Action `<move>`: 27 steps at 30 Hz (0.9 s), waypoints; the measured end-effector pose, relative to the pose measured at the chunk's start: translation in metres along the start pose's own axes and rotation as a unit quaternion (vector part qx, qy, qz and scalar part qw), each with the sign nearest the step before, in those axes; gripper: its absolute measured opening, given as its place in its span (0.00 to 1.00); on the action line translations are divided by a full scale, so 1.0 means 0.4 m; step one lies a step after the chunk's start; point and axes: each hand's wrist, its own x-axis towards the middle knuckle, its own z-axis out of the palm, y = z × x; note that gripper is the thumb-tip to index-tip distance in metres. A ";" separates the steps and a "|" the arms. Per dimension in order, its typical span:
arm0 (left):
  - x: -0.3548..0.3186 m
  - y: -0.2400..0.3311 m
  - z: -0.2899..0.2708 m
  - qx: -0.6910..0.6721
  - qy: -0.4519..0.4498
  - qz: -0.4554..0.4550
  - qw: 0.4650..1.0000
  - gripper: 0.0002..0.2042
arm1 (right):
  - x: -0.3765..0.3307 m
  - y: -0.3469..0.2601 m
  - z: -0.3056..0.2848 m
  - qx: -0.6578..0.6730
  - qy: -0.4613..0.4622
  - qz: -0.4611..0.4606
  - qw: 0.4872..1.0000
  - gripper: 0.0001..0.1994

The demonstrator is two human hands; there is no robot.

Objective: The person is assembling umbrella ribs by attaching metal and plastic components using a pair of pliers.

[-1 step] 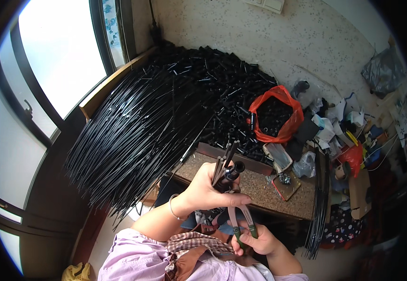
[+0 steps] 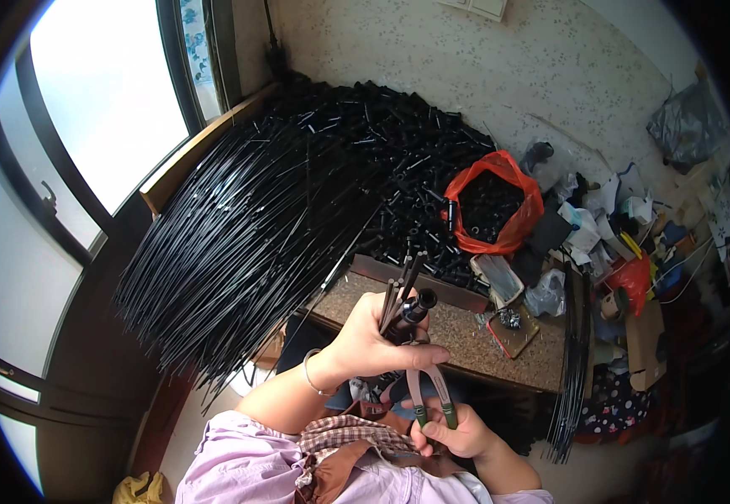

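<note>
My left hand (image 2: 371, 340) is closed around several thin black rods (image 2: 390, 296) and a black tubular fitting (image 2: 415, 309) with a round open end that points up and away. In my right hand (image 2: 457, 430) are pliers (image 2: 432, 388) with bare metal arms and green grips. The arms run up under my left thumb, where the jaws are mostly hidden beside the fitting. I cannot tell what the jaws touch. Both hands are over the near edge of the speckled table (image 2: 436, 323).
Long black rods (image 2: 230, 244) fan over the table's left edge. Behind lies a heap of short black tubes (image 2: 365, 126). A red plastic bag (image 2: 520, 227) holds more tubes. Right are a tray of small metal parts (image 2: 512, 329), another rod bundle (image 2: 571, 378) and clutter (image 2: 600, 218).
My right hand and the plier grips have shifted slightly up and left. My left hand has hardly moved.
</note>
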 end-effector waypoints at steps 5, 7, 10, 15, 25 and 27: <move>0.014 -0.050 0.076 -0.070 0.074 -0.131 0.986 0.14 | 0.038 0.121 -0.013 0.009 0.078 -0.064 0.995 0.08; 0.010 -0.086 0.086 -0.067 0.117 -0.088 0.987 0.15 | 0.059 0.128 0.001 0.005 0.148 -0.084 0.985 0.07; 0.008 -0.104 0.071 -0.056 0.123 -0.094 0.986 0.18 | 0.044 0.092 -0.060 -0.140 0.265 -0.132 0.945 0.08; -0.009 -0.132 0.052 -0.019 0.074 -0.091 0.993 0.21 | 0.010 0.014 -0.400 -0.453 0.583 -0.188 0.648 0.05; 0.000 -0.181 0.062 0.027 0.004 -0.134 0.991 0.21 | 0.017 0.033 -0.559 -0.720 0.473 -0.204 0.464 0.14; 0.003 -0.186 0.062 0.025 -0.004 -0.131 0.991 0.21 | 0.017 0.038 -0.568 -0.726 0.478 -0.203 0.452 0.12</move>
